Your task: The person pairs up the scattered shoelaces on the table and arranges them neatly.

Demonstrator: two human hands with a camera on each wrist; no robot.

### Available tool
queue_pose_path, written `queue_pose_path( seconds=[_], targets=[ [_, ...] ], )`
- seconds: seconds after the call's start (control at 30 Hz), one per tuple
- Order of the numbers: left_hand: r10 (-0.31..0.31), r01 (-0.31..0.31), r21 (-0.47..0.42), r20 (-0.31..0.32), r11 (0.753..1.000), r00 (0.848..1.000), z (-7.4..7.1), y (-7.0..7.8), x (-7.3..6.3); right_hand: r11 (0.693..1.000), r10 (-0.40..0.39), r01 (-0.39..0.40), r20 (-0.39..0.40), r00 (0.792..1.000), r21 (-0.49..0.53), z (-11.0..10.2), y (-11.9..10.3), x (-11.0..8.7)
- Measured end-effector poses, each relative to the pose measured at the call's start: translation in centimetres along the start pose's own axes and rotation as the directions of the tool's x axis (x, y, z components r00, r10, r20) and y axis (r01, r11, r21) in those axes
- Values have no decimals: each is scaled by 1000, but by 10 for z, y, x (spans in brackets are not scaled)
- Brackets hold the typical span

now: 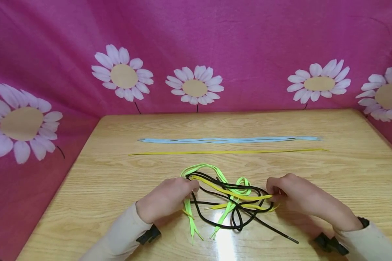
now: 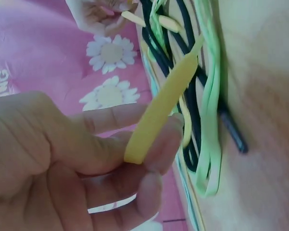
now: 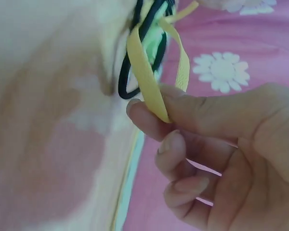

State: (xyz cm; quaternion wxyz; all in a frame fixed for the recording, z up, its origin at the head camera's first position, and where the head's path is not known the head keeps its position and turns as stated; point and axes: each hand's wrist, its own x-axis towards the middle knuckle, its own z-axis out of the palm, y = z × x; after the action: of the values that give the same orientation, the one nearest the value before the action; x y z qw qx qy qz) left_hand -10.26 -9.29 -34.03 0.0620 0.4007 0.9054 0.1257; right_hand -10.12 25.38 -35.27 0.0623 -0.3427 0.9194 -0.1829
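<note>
Untangling appears to be in hand: at lower centre of the frame, the yellow lace (image 1: 254, 198) is pinched by left fingers (image 2: 149, 192) and right fingers (image 3: 171, 149). Next, separation from the black lace (image 1: 276, 230) and green lace (image 2: 210, 108) is likely required.

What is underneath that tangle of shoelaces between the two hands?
Wood-grain tabletop shows through gaps among the round black lace, flat yellow lace and flat neon-green lace. Directly beneath the strands it is covered, so I can't tell whether anything small lies there.
</note>
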Motion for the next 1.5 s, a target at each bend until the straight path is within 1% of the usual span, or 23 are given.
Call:
queue_pose_path(
  seconds=[0.1,0.2,0.27,0.37,0.43,0.53,0.67,0.87,0.97,1.23,1.4,1.5],
  targets=[
    [-23,24,-31,5,999,1000,-6,-6,-2,1000,14,-14,-21,1000,2,-9,6,-3],
    [-78,78,-53,5,996,997,-13,-11,-5,1000,19,-19,-46,999,-4,-18,12,-6],
    [-121,121,-55,7,991,993,-17,-13,-6,1000,5,-6,-75,997,-8,-22,16,-8],
    [-192,192,-45,10,980,981,-23,-17,-7,999,-13,9,-125,992,-34,-26,23,-12],
    [-209,209,-36,-2,977,978,-26,-20,-8,998,-23,13,-165,986,-64,-28,27,-14],
    [-200,200,-9,-49,980,979,-29,-26,-11,995,-24,4,-207,978,-96,-31,32,-17],
    [-172,175,22,-101,984,980,-31,-34,-14,994,-5,-21,-225,974,-109,-32,38,-19],
    [-190,189,-16,-93,982,977,-33,-43,-16,984,99,-123,-178,979,-126,-36,44,-20],
    [-202,202,-15,-97,979,975,-35,-47,-17,977,142,-164,-157,977,-136,-39,46,-21],
    [-236,236,-15,-106,972,966,-41,-60,-21,965,176,-204,-166,970,-164,-47,55,-27],
    [-251,247,-45,-88,968,964,-47,-67,-24,958,197,-229,-181,963,-174,-53,62,-32],
    [-255,250,-62,-94,966,962,-49,-72,-27,953,210,-244,-192,959,-177,-56,67,-35]
  ],
)
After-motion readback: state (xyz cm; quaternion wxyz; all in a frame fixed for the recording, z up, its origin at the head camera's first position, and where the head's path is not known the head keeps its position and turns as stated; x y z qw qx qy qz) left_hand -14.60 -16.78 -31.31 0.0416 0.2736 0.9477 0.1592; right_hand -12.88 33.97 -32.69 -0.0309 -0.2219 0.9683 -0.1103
